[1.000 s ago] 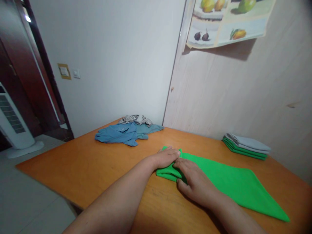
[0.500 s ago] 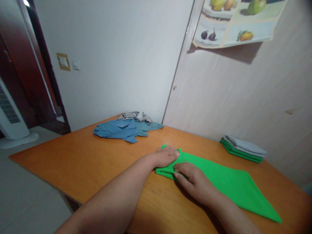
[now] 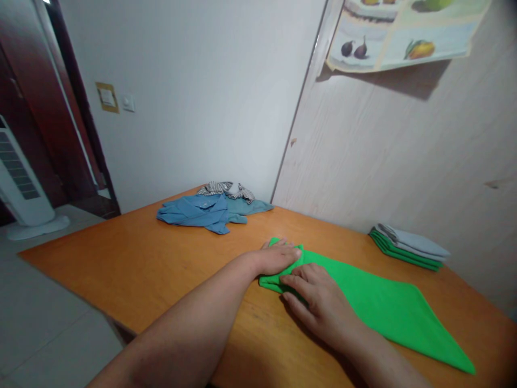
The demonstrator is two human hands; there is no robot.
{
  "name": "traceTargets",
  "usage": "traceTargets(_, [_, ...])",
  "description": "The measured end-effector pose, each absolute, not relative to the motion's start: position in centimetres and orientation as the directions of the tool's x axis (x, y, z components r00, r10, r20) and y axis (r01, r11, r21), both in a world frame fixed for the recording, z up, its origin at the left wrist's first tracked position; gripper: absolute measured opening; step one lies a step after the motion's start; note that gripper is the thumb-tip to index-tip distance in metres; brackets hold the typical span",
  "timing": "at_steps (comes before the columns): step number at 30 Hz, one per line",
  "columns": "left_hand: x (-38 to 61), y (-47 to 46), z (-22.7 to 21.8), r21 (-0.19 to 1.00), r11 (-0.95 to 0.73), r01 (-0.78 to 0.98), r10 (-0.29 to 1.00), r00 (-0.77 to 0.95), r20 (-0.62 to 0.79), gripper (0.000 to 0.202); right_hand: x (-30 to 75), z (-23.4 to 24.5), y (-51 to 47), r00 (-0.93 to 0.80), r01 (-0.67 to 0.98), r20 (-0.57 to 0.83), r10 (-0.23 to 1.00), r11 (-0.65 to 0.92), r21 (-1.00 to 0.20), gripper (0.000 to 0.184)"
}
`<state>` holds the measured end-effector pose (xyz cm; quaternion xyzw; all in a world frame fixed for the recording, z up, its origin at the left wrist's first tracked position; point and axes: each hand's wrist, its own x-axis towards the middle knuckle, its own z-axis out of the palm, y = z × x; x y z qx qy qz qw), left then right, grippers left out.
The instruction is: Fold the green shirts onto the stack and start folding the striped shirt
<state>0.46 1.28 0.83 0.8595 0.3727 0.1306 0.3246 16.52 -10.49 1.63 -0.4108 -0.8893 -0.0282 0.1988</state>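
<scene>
A bright green cloth [image 3: 388, 299] lies lengthwise across the table, with its left end folded over on itself. My left hand [image 3: 278, 258] presses flat on that folded end, fingers stretched out. Just to its right, my right hand [image 3: 317, 293] rests at the near edge of the fold. Its fingers are bent on the fabric, and the thumb is apart from them, by the table. The cloth's right end tapers to a point towards the near right.
The wooden table [image 3: 181, 264] meets the wall at the back. A crumpled blue garment [image 3: 197, 210] and a striped cloth [image 3: 218, 187] lie at the far left. A folded stack of grey and green cloths [image 3: 410, 248] sits at the back right. A white tower fan [image 3: 28, 183] stands on the floor.
My right hand has shifted slightly left along the fold's near edge, and its thumb has come away from the cloth. My left hand still presses on the fold. The view has tilted a little.
</scene>
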Motion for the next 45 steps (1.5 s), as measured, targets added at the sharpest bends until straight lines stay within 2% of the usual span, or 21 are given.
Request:
traceTargets(4, [0.6,1.3,1.2,0.652,-0.501,0.569,0.724,0.688,-0.044,0.068,15.9,1.1,-10.3,-0.587,0.756,0.386,0.712,0.652,-0.053,0.029])
traceTargets(10, [0.6,1.3,1.2,0.583,-0.551,0.597,0.695,0.715,-0.075,0.076,15.5,0.3,-9.9,-0.596,0.75,0.404,0.693,0.661,-0.028,0.018])
traceTargets(14, [0.7,1.1,1.0,0.561,-0.563,0.608,0.705,0.706,-0.058,0.073,16.0,0.2,-9.6,-0.582,0.713,0.434,0.687,0.688,-0.133,0.016])
traceTargets(18, [0.6,1.1,0.9,0.566,-0.578,0.588,0.7,0.713,-0.026,0.068,17.7,0.4,-9.3,-0.444,0.708,0.535,0.718,0.648,-0.282,0.016])
traceTargets(21, [0.5,1.1,0.6,0.577,-0.577,0.578,0.706,0.709,-0.005,0.066,19.0,0.5,-9.1,-0.355,0.731,0.524,0.774,0.58,-0.36,0.011])
traceTargets(23, [0.3,1.2,0.6,0.585,-0.588,0.559,0.712,0.701,0.046,0.062,19.5,0.6,-9.2,-0.348,0.745,0.464,0.815,0.541,-0.39,0.01])
traceTargets(26, [0.1,1.3,1.0,0.614,-0.626,0.48,0.711,0.675,0.196,0.051,19.8,0.9,-9.6,-0.365,0.75,0.379,0.85,0.51,-0.422,0.013])
traceTargets(29, [-0.5,1.2,1.9,0.676,-0.625,0.39,0.731,0.595,0.333,0.041,19.7,1.4,-10.1,-0.4,0.762,0.335,0.853,0.512,-0.397,0.023])
traceTargets(33, [-1.9,0.5,2.5,0.715,-0.565,0.412,0.8,0.484,0.354,0.023,19.6,1.6,-10.1,-0.454,0.773,0.32,0.831,0.547,-0.322,0.035])
traceTargets(36, [-3.5,-0.9,2.4,0.651,-0.562,0.51,0.811,0.495,0.312,0.019,19.5,1.3,-9.7,-0.471,0.76,0.312,0.825,0.559,-0.332,0.022])
traceTargets(39, [-5.0,-2.9,2.1,0.539,-0.601,0.59,0.792,0.531,0.302,0.03,19.3,0.8,-9.4,-0.455,0.741,0.333,0.826,0.559,-0.372,0.01])
traceTargets(45, [-4.9,-6.2,1.3,0.331,-0.597,0.731,0.8,0.509,0.318,0.038,19.0,-0.2,-8.5,-0.371,0.688,0.447,0.814,0.565,-0.455,0.018])
